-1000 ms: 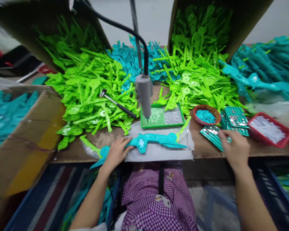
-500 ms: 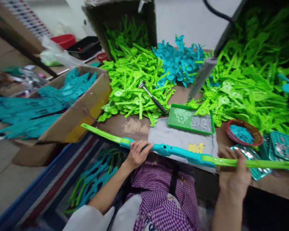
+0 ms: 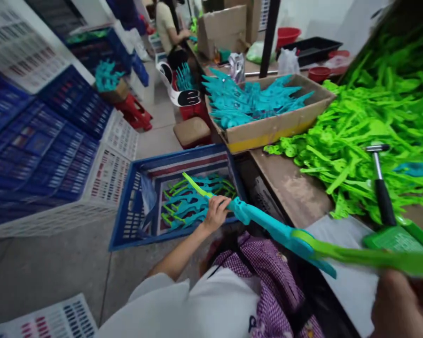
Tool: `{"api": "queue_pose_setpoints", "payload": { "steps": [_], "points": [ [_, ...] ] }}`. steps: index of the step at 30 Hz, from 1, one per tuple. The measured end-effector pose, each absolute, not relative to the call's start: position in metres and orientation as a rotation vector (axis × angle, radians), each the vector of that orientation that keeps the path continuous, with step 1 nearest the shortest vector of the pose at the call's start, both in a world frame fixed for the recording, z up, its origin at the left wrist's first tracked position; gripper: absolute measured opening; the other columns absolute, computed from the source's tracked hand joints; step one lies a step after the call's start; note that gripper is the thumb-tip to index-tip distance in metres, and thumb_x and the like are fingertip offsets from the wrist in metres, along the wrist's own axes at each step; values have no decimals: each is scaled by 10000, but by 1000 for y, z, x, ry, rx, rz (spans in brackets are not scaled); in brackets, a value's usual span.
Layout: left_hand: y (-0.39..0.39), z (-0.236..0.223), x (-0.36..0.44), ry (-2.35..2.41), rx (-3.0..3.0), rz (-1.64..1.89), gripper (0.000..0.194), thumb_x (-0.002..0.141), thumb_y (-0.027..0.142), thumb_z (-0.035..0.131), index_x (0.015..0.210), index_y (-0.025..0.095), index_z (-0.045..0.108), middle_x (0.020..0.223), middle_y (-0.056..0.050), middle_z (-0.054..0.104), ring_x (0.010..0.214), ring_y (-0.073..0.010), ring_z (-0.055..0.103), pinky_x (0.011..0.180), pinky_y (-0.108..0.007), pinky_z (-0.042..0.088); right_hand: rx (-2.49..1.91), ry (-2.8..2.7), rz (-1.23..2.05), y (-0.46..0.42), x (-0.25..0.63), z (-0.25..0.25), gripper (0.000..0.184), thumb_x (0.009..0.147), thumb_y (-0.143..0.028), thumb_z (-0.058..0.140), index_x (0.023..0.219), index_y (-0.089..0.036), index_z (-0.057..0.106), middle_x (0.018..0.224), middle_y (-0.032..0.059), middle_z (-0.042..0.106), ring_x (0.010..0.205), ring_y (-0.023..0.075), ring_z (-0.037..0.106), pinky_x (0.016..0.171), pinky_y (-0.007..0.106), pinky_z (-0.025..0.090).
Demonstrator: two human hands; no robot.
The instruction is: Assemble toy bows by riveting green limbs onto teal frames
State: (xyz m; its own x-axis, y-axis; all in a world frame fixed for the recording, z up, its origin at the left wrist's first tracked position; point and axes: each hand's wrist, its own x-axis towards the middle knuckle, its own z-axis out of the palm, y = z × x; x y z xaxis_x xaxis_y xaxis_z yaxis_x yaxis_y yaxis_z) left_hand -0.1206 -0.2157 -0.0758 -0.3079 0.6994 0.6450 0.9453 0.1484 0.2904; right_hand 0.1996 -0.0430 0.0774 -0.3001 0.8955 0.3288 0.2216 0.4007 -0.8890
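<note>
A long, bow-shaped plastic piece, teal in the middle with a lime-green arm at each end, stretches in front of me. My left hand is closed round its far part, where green meets teal, above a blue crate. My right hand, blurred and cut off by the right edge, grips the near green arm from below; part of its fingers is hidden. Several similar teal and green pieces lie in the crate, which has a striped lining.
On the bench stand a carton of teal parts, a heap of green parts, a hammer and a green tray. Stacked crates rise at left. A co-worker is at the far end.
My view has swung left, bringing the crate and floor into sight. The bow-shaped piece has moved with both hands, its far end now over the crate.
</note>
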Motion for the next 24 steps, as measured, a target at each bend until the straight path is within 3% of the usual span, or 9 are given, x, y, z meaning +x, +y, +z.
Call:
{"api": "queue_pose_setpoints", "payload": {
  "steps": [2,4,8,13,20,24],
  "points": [
    [-237,-95,-146,-2276,-1470,-909,337,930,224,444,1257,175,509,1133,-144,594,1127,-249,547,960,-456,424,-1008,-1781,999,-36,149,82,229,748,-452,674,921,-311,622,722,53,566,603,227,519,496,394,393],
    [-257,-112,-172,-2461,-1357,-855,352,937,241,416,1267,151,501,1189,-166,567,1175,-264,518,993,-464,411,-881,-1934,1230,-30,97,78,253,787,-472,637,812,-224,590,671,14,553,604,172,516,535,329,429],
    [-293,-137,-217,-2634,-1239,-802,369,928,244,406,1274,150,492,1232,-173,538,1216,-282,486,1033,-483,386,-724,-1924,1492,-33,25,51,261,828,-445,604,926,-203,618,770,14,649,679,159,588,608,281,489],
    [-318,-163,-239,-2700,-1165,-802,371,919,250,408,1270,153,480,1218,-172,536,1218,-284,478,1037,-506,385,-722,-1881,1671,-49,7,20,253,824,-405,633,987,-213,651,920,29,714,835,197,658,748,316,535],
    [-326,-195,-245,-2809,-1034,-763,356,926,262,399,1247,133,482,1235,-204,507,1256,-321,422,1050,-540,326,-755,-1956,1697,-39,-2,-26,314,854,-426,592,1073,-209,652,1087,57,696,1010,219,641,911,392,515],
    [-338,-211,-257,-2922,-1052,-679,351,915,248,406,1233,132,498,1246,-204,511,1239,-329,437,1041,-510,324,-871,-1927,1733,-45,-5,-61,496,833,-469,605,1253,-208,563,1284,113,611,1147,240,602,1000,452,465]
  ]
}}
